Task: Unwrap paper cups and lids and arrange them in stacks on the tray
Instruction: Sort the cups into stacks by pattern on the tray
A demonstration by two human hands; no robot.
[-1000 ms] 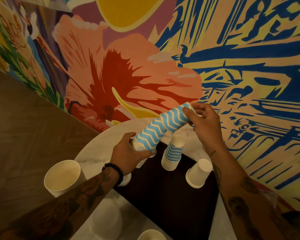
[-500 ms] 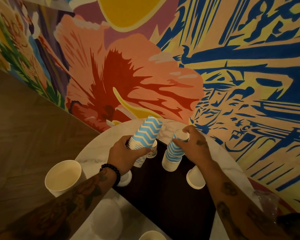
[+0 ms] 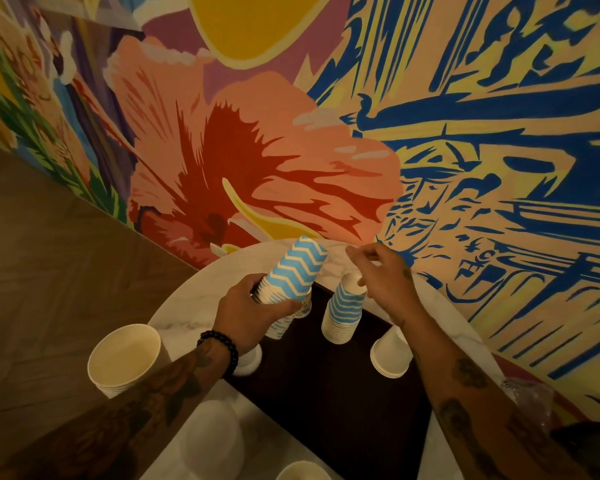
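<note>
My left hand (image 3: 253, 315) grips a tilted stack of blue-and-cream zigzag paper cups (image 3: 297, 271) above the dark tray (image 3: 329, 403). A second zigzag stack (image 3: 343, 311) stands upside down on the tray. My right hand (image 3: 383, 275) hovers just above and to the right of its top, fingers loosely curled, holding nothing. A short stack of plain white cups (image 3: 390, 353) stands upside down at the tray's right edge. Another zigzag stack sits partly hidden behind my left hand.
The tray lies on a round white marble table (image 3: 187, 299) against a painted mural wall. A stack of large cream cups (image 3: 125, 358) stands open side up at the left. White lids (image 3: 212, 441) lie near the front, a cup rim (image 3: 302, 471) at the bottom, and crumpled clear wrap (image 3: 530, 396) at the right.
My right hand took the upper part of the long stack, set it on the standing zigzag stack, then let go and lifted slightly. My left hand keeps a shorter stack, now more upright.
</note>
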